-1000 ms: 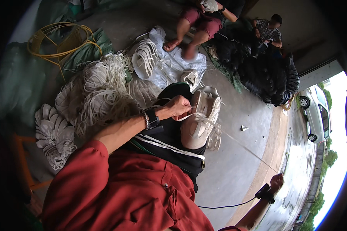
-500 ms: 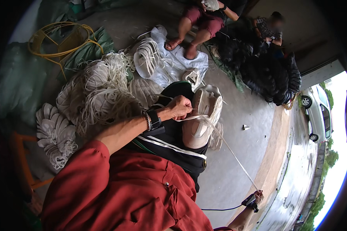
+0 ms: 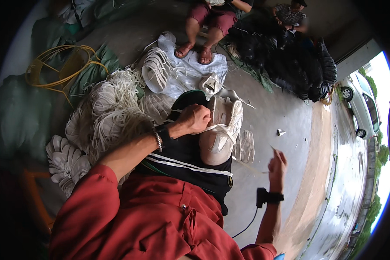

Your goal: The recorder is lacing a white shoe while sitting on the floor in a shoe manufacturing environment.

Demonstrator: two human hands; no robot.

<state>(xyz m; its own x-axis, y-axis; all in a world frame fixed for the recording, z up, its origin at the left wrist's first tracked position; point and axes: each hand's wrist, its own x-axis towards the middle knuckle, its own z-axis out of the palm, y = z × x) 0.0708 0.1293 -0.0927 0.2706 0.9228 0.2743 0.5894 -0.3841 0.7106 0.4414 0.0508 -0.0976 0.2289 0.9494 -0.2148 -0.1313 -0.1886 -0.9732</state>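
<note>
A pale sneaker (image 3: 213,149) rests on my lap over dark cloth with white stripes, its toe turned toward me. A flat white shoelace (image 3: 221,128) crosses its front. My left hand (image 3: 196,118) is closed at the shoe's left side, pinching the lace. Out to the right, my right hand (image 3: 277,166) is raised off the shoe, fingers drawn together and slightly blurred. A lace end sticks up from its fingertips, and a blurred stretch of lace runs between shoe and hand.
White shoe uppers with trailing laces (image 3: 112,99) are heaped at left. A white sheet (image 3: 182,71) lies ahead, near a seated person's sandalled feet. Black bundles (image 3: 294,71) sit at far right by another person. A yellow round-framed chair (image 3: 65,65) stands far left; a car (image 3: 362,104) is outside.
My right hand has come up and in from the lower right, and the lace that was taut is now slack. My left hand stays beside the sneaker.
</note>
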